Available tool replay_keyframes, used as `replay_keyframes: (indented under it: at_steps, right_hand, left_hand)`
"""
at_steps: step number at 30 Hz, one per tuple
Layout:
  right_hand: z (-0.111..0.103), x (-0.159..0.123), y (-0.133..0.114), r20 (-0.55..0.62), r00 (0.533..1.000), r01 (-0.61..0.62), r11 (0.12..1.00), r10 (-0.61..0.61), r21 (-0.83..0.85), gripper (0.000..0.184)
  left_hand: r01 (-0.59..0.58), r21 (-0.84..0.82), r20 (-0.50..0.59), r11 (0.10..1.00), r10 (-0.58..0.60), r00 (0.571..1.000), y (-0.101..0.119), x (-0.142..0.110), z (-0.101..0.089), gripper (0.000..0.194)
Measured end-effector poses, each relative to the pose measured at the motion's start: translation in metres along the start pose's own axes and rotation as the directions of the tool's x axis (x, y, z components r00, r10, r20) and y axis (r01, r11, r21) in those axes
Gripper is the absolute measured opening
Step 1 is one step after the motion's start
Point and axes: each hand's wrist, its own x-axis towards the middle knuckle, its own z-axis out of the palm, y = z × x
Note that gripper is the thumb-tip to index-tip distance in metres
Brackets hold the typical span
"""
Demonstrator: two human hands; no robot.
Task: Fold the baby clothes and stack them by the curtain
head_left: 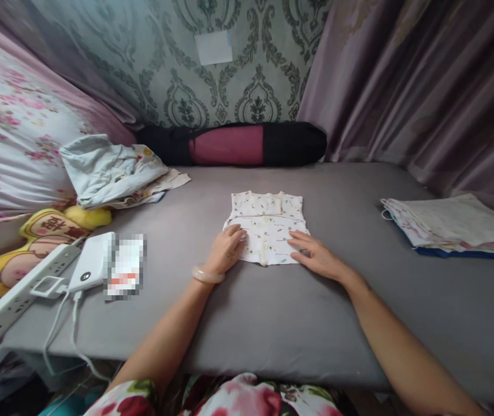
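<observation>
A small white garment [268, 234] with a scattered print lies flat on the grey cloth surface in front of me, its sides folded in towards the middle. On its left edge rests my left hand [228, 248], fingers stretched out, a pale bangle [207, 275] round the wrist. My right hand [316, 254] lies on the garment's right edge with the fingers spread and a ring on one of them. Neither hand grips the fabric.
To the right sits a stack of folded cloths [455, 222]. At the left are a rumpled clothes pile [112, 170], a yellow plush toy [8, 268], a power strip [17, 300], a white charger block [93, 263] and cables. A black and maroon roll bag [229, 144] lies along the wall.
</observation>
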Motion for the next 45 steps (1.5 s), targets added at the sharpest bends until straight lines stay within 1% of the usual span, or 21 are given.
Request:
replay_keyframes:
  at_steps: [2, 3, 4, 6, 8, 9, 12, 15, 19, 21, 24, 26, 29, 31, 34, 37, 38, 40, 42, 43, 45]
  right_hand:
    - [-0.004, -0.001, 0.003, -0.112, 0.992, -0.038, 0.991, 0.052, 0.125, 0.037]
    - [-0.005, -0.001, 0.005, -0.188, 0.978, -0.057, 0.982, 0.091, 0.181, 0.036]
    - [-0.007, -0.001, 0.008, -0.267, 0.954, -0.079, 0.971, 0.14, 0.227, 0.035]
    - [-0.009, 0.0, 0.015, -0.393, 0.884, -0.143, 0.946, 0.254, 0.29, 0.035]
    - [-0.009, 0.0, 0.026, -0.435, 0.823, -0.23, 0.914, 0.366, 0.334, 0.035]
    - [-0.009, 0.0, 0.031, -0.429, 0.805, -0.271, 0.897, 0.41, 0.349, 0.036]
    - [-0.006, 0.0, 0.042, -0.385, 0.784, -0.36, 0.863, 0.486, 0.356, 0.035]
    - [-0.003, 0.0, 0.044, -0.366, 0.788, -0.395, 0.863, 0.494, 0.315, 0.032]
    - [-0.005, -0.001, 0.037, -0.328, 0.794, -0.446, 0.857, 0.512, 0.258, 0.03]
    - [-0.008, -0.002, 0.033, -0.304, 0.797, -0.475, 0.853, 0.521, 0.216, 0.029]
    - [-0.012, -0.005, 0.024, -0.271, 0.81, -0.503, 0.854, 0.52, 0.132, 0.03]
    - [-0.014, -0.007, 0.018, -0.227, 0.816, -0.529, 0.845, 0.531, 0.075, 0.032]
    - [-0.017, -0.009, 0.009, -0.153, 0.818, -0.56, 0.828, 0.555, 0.011, 0.031]
    - [-0.017, -0.009, 0.006, -0.137, 0.821, -0.561, 0.828, 0.554, -0.016, 0.028]
    - [-0.015, -0.009, 0.006, -0.15, 0.846, -0.518, 0.855, 0.511, -0.01, 0.025]
    - [-0.013, -0.008, 0.009, -0.202, 0.867, -0.458, 0.888, 0.455, 0.037, 0.024]
    - [-0.012, -0.008, 0.01, -0.213, 0.864, -0.451, 0.89, 0.455, 0.071, 0.023]
    - [-0.014, -0.008, 0.009, -0.184, 0.863, -0.436, 0.878, 0.471, 0.199, 0.023]
    - [-0.019, -0.009, 0.005, -0.101, 0.89, -0.383, 0.849, 0.445, 0.364, 0.036]
    - [-0.023, -0.01, 0.002, -0.053, 0.909, -0.353, 0.83, 0.414, 0.433, 0.043]
    - [-0.032, -0.014, -0.001, 0.038, 0.933, -0.326, 0.797, 0.357, 0.508, 0.049]
  left_hand:
    - [0.096, 0.027, -0.123, 0.995, -0.092, 0.988, -0.006, -0.003, 0.001, 0.028]
    - [0.152, 0.039, -0.177, 0.988, -0.143, 0.974, -0.009, -0.005, 0.002, 0.027]
    - [0.203, 0.043, -0.218, 0.978, -0.189, 0.957, -0.012, -0.007, 0.002, 0.027]
    - [0.289, 0.029, -0.265, 0.957, -0.271, 0.925, -0.018, -0.009, 0.003, 0.027]
    - [0.354, -0.001, -0.281, 0.935, -0.34, 0.898, -0.024, -0.012, 0.005, 0.025]
    - [0.377, -0.015, -0.285, 0.926, -0.365, 0.886, -0.026, -0.012, 0.005, 0.024]
    - [0.413, -0.033, -0.287, 0.91, -0.405, 0.868, -0.03, -0.013, 0.006, 0.022]
    - [0.438, -0.054, -0.243, 0.898, -0.437, 0.866, -0.028, -0.013, 0.004, 0.024]
    - [0.493, -0.1, -0.143, 0.864, -0.503, 0.852, -0.02, -0.013, -0.003, 0.027]
    - [0.528, -0.101, -0.093, 0.843, -0.536, 0.839, -0.015, -0.011, -0.007, 0.025]
    - [0.593, -0.069, -0.019, 0.802, -0.595, 0.803, -0.008, -0.008, -0.014, 0.021]
    - [0.62, -0.046, 0.01, 0.783, -0.62, 0.784, -0.005, -0.006, -0.017, 0.021]
    - [0.619, -0.033, 0.034, 0.785, -0.618, 0.785, -0.004, -0.005, -0.019, 0.022]
    - [0.606, -0.048, 0.044, 0.794, -0.604, 0.796, -0.003, -0.006, -0.019, 0.023]
    - [0.583, -0.092, 0.019, 0.807, -0.584, 0.811, -0.002, -0.007, -0.019, 0.021]
    - [0.579, -0.211, -0.003, 0.788, -0.592, 0.806, 0.0, -0.007, -0.021, 0.017]
    - [0.576, -0.281, 0.01, 0.768, -0.597, 0.802, 0.0, -0.007, -0.022, 0.022]
    - [0.556, -0.455, 0.091, 0.695, -0.585, 0.806, -0.001, -0.007, -0.026, 0.042]
    - [0.523, -0.632, 0.207, 0.572, -0.526, 0.825, -0.003, -0.006, -0.03, 0.057]
    - [0.514, -0.701, 0.267, 0.494, -0.487, 0.832, -0.004, -0.006, -0.033, 0.058]
    - [0.511, -0.785, 0.357, 0.351, -0.417, 0.836, -0.007, -0.005, -0.038, 0.05]
